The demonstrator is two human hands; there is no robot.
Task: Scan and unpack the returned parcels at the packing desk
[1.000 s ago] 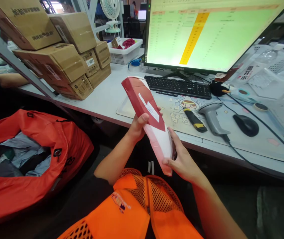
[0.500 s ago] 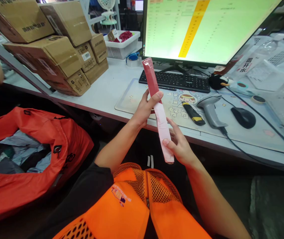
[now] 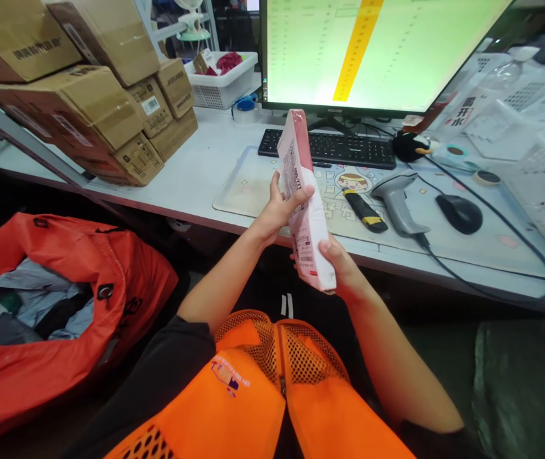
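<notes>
Turned since the earlier frame, the box [image 3: 314, 220] now shows its printed broad face towards nine o'clock, where its narrow side mostly showed before. It is held up at the near edge of the surface [image 3: 227, 137], long end towards twelve, with the keyboard [image 3: 361, 152] at one and the cutter [image 3: 364, 209] and scanner [image 3: 399, 207] at three. The left hand [image 3: 275, 215] clasps its middle, thumb on the narrow side; the right hand [image 3: 346, 264] wraps its lower end. It probably handles light and fairly stiff, perhaps slick and easily dented; grip both narrow sides, not the broad face.
</notes>
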